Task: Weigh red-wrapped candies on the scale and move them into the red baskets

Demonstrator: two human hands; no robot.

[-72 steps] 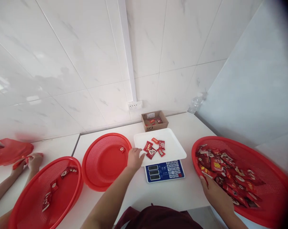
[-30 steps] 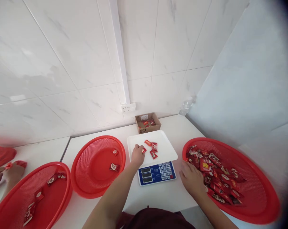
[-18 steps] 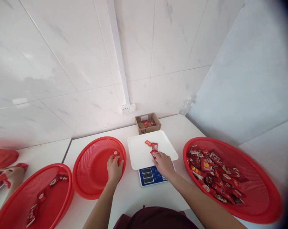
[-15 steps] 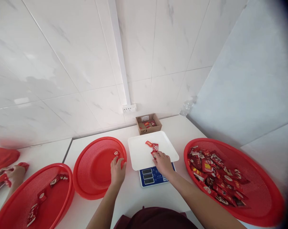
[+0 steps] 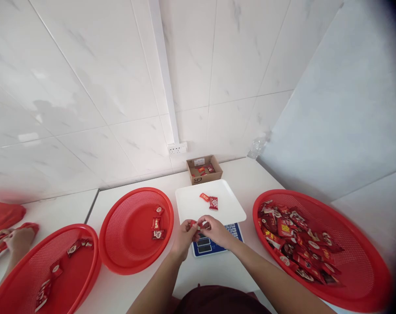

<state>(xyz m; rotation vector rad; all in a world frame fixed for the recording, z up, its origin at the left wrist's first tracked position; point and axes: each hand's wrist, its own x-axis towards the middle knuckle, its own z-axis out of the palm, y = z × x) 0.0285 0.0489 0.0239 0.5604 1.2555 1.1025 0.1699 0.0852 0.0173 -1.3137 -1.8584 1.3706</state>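
Packet (image 5: 194, 223), small and red, is held in a narrow pinch between my left hand (image 5: 184, 238) and right hand (image 5: 216, 231), by the near edge of the white scale tray (image 5: 230, 206). Ahead, 2 wrapped pieces (image 5: 213, 203) lie on that tray; 3 others (image 5: 156, 223) lie in the red basket (image 5: 132, 237) just left of it.

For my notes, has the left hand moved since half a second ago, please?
Yes: the left hand has moved right, from over the middle red basket toward the white tray.
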